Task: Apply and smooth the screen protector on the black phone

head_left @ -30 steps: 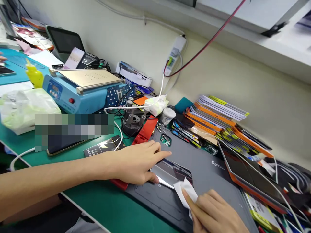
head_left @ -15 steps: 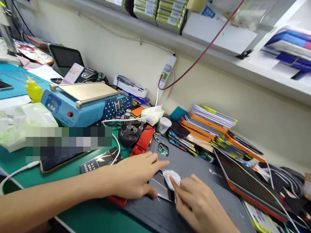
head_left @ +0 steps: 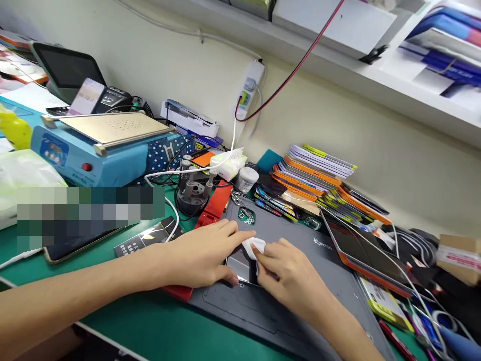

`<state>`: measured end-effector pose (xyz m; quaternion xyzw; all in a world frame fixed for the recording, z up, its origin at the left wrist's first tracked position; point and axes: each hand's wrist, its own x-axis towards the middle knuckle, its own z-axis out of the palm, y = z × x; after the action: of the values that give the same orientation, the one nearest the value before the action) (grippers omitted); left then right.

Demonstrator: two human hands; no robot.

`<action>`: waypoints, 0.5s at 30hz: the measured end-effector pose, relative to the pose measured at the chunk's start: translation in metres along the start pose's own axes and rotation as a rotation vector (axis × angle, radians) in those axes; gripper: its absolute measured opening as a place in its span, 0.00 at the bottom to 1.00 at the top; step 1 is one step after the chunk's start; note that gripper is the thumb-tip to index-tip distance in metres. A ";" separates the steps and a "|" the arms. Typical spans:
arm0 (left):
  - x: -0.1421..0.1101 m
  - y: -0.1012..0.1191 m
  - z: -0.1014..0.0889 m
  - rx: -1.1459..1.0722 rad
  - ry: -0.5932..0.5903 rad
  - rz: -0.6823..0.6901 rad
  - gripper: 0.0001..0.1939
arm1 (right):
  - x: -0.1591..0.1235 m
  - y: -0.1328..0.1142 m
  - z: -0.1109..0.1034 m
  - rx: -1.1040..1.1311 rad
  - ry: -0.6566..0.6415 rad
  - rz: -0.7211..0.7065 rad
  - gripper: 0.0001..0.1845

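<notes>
A phone (head_left: 240,266) with a glossy dark screen lies on a grey work mat (head_left: 300,296). My left hand (head_left: 205,253) rests on the phone's left side, fingers stretched flat along its edges. My right hand (head_left: 287,273) presses a small white wipe (head_left: 252,245) against the far end of the screen, fingers closed on the wipe. Most of the phone is hidden under the two hands.
A blue heating machine (head_left: 101,145) stands at the back left. A red tray (head_left: 214,205) and a round tool holder (head_left: 193,193) sit behind my left hand. Stacked orange and white packets (head_left: 319,178), a tablet (head_left: 361,250) and cables crowd the right side.
My right hand has moved the wipe up the screen, from the phone's near right corner to its far end. My left hand has stayed put. The camera has swung slightly right.
</notes>
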<state>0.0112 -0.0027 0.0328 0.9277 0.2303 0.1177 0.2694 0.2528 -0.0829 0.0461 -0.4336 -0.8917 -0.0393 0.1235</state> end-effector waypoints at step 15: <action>-0.002 -0.002 0.000 -0.007 0.023 0.016 0.52 | 0.001 -0.011 0.010 -0.031 0.078 0.010 0.15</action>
<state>0.0089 -0.0016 0.0314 0.9271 0.2256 0.1310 0.2690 0.2416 -0.0875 0.0372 -0.4379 -0.8835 -0.0694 0.1514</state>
